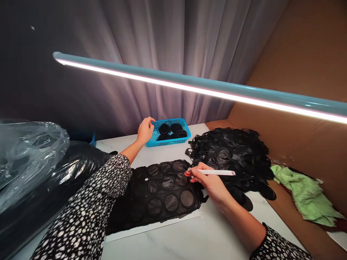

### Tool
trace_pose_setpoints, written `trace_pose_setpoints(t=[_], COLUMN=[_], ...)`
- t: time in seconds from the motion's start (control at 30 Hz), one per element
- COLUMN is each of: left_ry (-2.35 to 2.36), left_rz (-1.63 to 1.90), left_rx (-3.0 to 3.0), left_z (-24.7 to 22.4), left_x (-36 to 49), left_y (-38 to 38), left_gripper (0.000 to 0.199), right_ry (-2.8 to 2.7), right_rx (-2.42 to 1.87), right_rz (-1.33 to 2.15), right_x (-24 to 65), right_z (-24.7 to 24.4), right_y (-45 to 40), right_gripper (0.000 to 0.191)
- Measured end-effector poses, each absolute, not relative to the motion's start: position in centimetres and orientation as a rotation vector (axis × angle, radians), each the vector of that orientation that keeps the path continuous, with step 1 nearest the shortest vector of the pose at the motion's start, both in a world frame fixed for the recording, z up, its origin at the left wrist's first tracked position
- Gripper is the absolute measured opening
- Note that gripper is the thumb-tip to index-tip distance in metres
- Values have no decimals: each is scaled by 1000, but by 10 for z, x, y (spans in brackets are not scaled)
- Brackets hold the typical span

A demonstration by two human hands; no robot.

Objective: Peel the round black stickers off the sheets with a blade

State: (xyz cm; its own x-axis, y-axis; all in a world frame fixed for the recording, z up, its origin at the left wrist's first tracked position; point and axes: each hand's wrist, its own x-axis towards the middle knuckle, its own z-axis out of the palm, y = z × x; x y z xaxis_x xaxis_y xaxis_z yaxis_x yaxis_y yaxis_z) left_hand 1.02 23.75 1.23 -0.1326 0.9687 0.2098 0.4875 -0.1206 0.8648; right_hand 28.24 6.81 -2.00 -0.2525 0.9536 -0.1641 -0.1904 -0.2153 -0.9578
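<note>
My left hand [145,129] reaches to the left end of a blue perforated plastic basket [168,143], its fingers curled at the rim. Inside the basket lie several black round pieces [176,128]. My right hand [207,180] is closed around a slim white pen-like tool [217,172], whose kind I cannot make out. The tool's left end is near the fingertips, over the right edge of a black sheet [159,195]. Rows of raised rings mark this sheet, which lies on a white board [151,229]. A small white speck [146,179] shows on the sheet.
Right of the sheet rises a heap of black ringed scraps [227,155]. A green cloth [306,195] lies by the brown wall at the right. Black and clear plastic bags [67,169] crowd the left. A lit tube lamp [189,85] crosses above the white table [173,243].
</note>
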Motion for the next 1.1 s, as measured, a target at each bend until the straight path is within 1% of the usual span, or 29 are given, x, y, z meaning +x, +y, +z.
trace_pose_setpoints(t=[0.1,0.23,0.37,0.47,0.53,0.63,0.73,0.87,1.0,1.1], left_ry=[1653,1594,1568,1558,1527,1436,1389,1491,1598,1512], left_rz=[987,701,596,625,650,668,703,823,963,1007], left_rx=[1855,2064,2178,2231,2257,2280,2270,2183,2079,2099], left_z=[-1,-22,-18,-6,-2,-4,-13,-16,-4,-3], left_x=[23,43,44,39,38,38,34,17,8,25], left_y=[262,270,268,252,230,188,159,168,189,162], left_gripper=[10,21,20,24,26,28,30,30,30,21], right_ry=[-1157,-1176,-1306,-1388,-1333,-1252,-1327,-1437,-1492,-1493], right_rx=[-1073,-1113,-1191,-1314,-1363,-1323,-1275,-1258,-1272,-1263], right_rz=[1546,1487,1411,1341,1339,1395,1381,1324,1238,1324], right_x=[289,294,302,313,322,328,323,309,304,303], right_z=[-17,-11,-19,-32,-36,-33,-26,-26,-29,-27], right_y=[74,77,82,89,93,93,88,83,81,76], right_gripper=[35,35,34,35,36,35,32,32,31,30])
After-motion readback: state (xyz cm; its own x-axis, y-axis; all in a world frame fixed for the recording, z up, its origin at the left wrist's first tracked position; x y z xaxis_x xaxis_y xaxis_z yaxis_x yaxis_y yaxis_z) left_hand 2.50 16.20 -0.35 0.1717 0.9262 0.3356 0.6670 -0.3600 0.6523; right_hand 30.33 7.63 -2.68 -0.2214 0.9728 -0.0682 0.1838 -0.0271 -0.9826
